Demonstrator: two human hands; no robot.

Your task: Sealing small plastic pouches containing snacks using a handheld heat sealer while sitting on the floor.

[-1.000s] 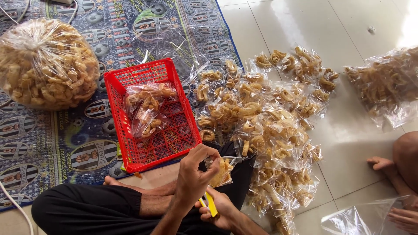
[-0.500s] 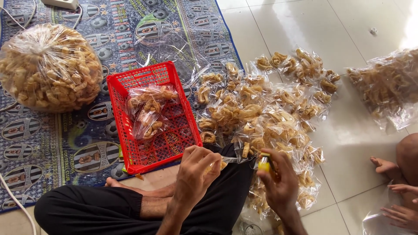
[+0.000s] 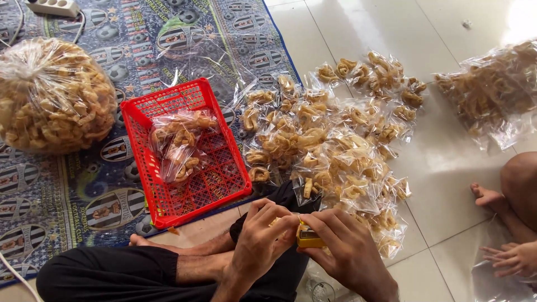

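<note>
**A:** White tiled floor, with a patterned blue mat over its left part. What sits on the mat?

**B:** A big clear sack of fried snacks near the mat's left edge, a white power strip at its top edge, and a red plastic basket at its right edge — two small filled packets lie inside, kept apart from the rest.

**A:** And the rest?

**B:** A heap of small clear snack packets spread over the tiles just right of the basket, within easy reach. Another large clear bag lies toward the floor's right edge.

**A:** The hands?

**B:** Both meet over the lap, at the bottom edge of view. The left hand is curled shut, pinching what looks like a packet's top; little of it shows. The right hand is closed around a small yellow stapler-like tool, held against the left fingers — seemingly so it bites the pinched plastic.

**A:** Anyone else?

**B:** A second person's foot and hand on clear plastic, at the right edge.
</note>
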